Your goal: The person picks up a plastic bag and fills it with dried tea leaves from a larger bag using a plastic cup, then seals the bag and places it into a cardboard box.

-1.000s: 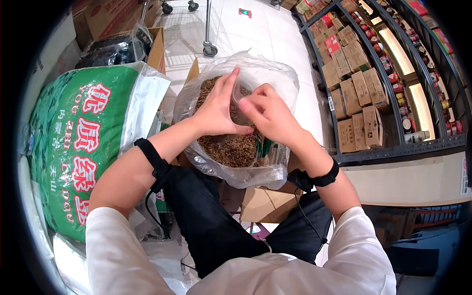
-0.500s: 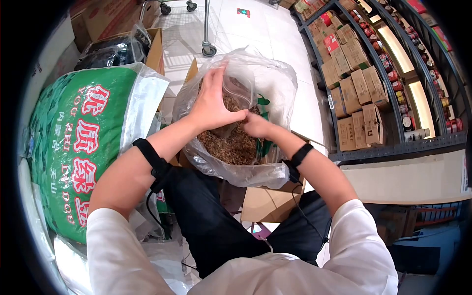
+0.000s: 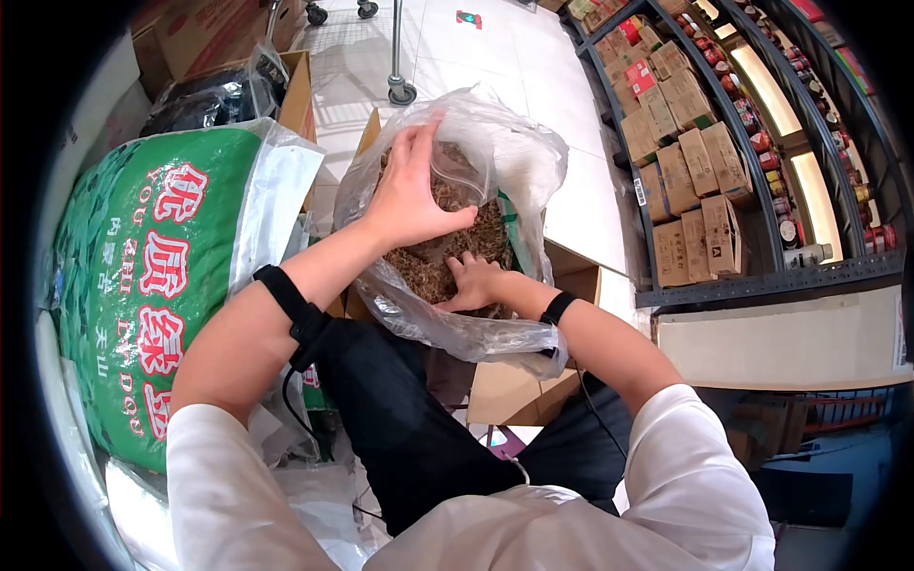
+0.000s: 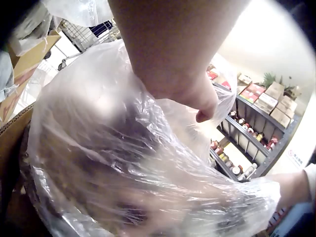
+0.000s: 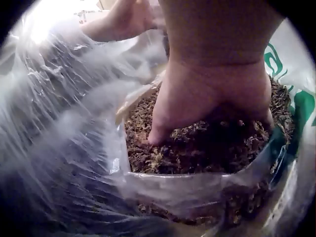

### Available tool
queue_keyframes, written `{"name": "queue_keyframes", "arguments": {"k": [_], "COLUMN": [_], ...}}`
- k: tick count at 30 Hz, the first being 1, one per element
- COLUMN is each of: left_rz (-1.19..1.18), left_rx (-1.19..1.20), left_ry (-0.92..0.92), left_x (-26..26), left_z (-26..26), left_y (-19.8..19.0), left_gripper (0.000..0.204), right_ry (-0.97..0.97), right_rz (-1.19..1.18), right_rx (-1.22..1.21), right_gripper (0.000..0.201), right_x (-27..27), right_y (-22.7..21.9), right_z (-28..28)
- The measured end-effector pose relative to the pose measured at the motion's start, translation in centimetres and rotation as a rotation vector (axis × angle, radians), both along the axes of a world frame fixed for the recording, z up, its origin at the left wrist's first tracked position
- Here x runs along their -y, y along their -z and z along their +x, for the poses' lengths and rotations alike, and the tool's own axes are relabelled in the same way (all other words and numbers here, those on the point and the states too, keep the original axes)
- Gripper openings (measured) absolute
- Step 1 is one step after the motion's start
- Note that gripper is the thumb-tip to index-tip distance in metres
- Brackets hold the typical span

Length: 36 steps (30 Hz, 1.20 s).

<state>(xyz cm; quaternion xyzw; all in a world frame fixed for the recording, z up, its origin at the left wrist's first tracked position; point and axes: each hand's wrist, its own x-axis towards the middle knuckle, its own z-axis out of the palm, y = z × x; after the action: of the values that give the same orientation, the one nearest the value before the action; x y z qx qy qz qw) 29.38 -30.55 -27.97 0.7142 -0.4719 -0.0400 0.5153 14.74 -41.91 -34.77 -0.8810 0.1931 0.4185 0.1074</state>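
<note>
In the head view, my left hand (image 3: 409, 195) curves around the near side of a small clear bag (image 3: 465, 173), holding its mouth apart between thumb and fingers. Below it my right hand (image 3: 476, 284) reaches into loose brown dried material (image 3: 424, 271) with its fingers spread. A large clear plastic bag (image 3: 533, 157) surrounds both. The right wrist view shows my right hand (image 5: 210, 98) with fingertips sunk in the brown bits (image 5: 168, 158). In the left wrist view, wrinkled plastic (image 4: 123, 163) lies below my left hand (image 4: 182, 89), whose fingers are mostly hidden.
A full green sack (image 3: 124, 285) lies on the left beside an open carton (image 3: 300, 100). Cardboard flaps (image 3: 514, 395) stick out under the large bag. Shelves with boxes (image 3: 700, 162) stand right, and a wheeled cart (image 3: 400, 90) ahead.
My right hand has left the small bag's edge, moved down toward me, and spread its fingers in the brown material. My left hand has tilted slightly and stays at the small bag.
</note>
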Motion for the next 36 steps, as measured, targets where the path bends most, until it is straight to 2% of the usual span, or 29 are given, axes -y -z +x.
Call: {"name": "queue_keyframes", "arguments": {"k": [2,4,5,7,11,13,14,15,17,19,21,23,24,25,27,30,33,34,36], "left_rz": [0.018,0.019,0.019,0.009,-0.012,-0.022,-0.029,-0.035,-0.098,-0.119,-0.111,-0.082,-0.062,-0.041,-0.033,-0.026,-0.002,-0.001,-0.007], "left_rx": [0.005,-0.001,-0.004,0.004,0.001,0.005,0.007,0.012,-0.026,-0.021,-0.051,-0.095,-0.111,-0.125,-0.117,-0.049,-0.048,-0.043,0.03], "left_ry": [-0.003,0.004,0.011,0.016,0.047,0.051,0.06,0.061,0.117,0.147,0.17,0.196,0.19,0.185,0.191,0.153,0.115,0.116,0.016], "left_x": [-0.1,-0.1,-0.1,0.0,-0.1,0.0,0.0,0.1,0.1,0.1,0.1,-0.2,-0.2,-0.2,-0.2,-0.1,-0.2,-0.2,-0.1], "left_z": [-0.1,-0.1,-0.1,-0.3,-0.5,-0.7,-0.8,-0.9,-1.3,-1.7,-2.0,-2.1,-2.1,-2.1,-2.1,-2.1,-2.0,-1.9,-1.9], "left_y": [0.0,0.0,-0.1,0.0,-0.1,0.0,-0.1,-0.2,-0.5,-0.7,-0.7,-1.2,-1.0,-0.9,-0.7,-0.3,-1.0,-1.0,-0.8], "left_gripper": [0.112,0.112,0.112,0.112,0.112,0.112,0.112,0.112,0.112,0.113,0.114,0.115,0.116,0.116,0.117,0.115,0.114,0.114,0.113], "right_ry": [-0.032,-0.092,-0.091,-0.085,-0.092,-0.025,0.062,0.088,0.205,0.288,0.474,0.59,0.61,0.62,0.613,0.612,0.546,0.468,0.395], "right_rz": [-0.012,0.025,0.025,0.075,0.202,0.189,0.179,0.13,0.073,0.049,0.241,0.304,0.35,0.406,0.408,0.489,0.477,0.457,0.428], "right_rx": [0.017,0.077,0.077,0.224,0.322,0.354,0.354,0.474,0.44,0.633,0.831,0.808,0.898,0.969,0.963,0.957,0.989,1.044,1.06], "right_gripper": [0.118,0.101,0.101,0.085,0.074,0.061,0.065,0.07,0.074,0.07,0.053,0.044,0.037,0.033,0.024,0.026,0.032,0.037,0.039], "right_x": [0.0,0.0,0.1,0.3,2.5,4.2,5.3,6.5,8.6,10.9,11.3,11.2,10.9,10.6,9.9,7.8,6.4,5.6,6.1], "right_y": [-0.1,0.2,0.6,1.5,1.3,0.4,0.0,-0.2,-2.9,-4.1,-7.0,-10.7,-11.9,-13.0,-15.0,-18.0,-18.9,-19.2,-18.1], "right_z": [-0.2,-0.5,-0.9,-1.6,-2.0,-1.5,-1.2,-1.2,0.2,0.8,1.5,2.6,2.9,3.2,4.0,4.5,4.7,4.6,4.8]}}
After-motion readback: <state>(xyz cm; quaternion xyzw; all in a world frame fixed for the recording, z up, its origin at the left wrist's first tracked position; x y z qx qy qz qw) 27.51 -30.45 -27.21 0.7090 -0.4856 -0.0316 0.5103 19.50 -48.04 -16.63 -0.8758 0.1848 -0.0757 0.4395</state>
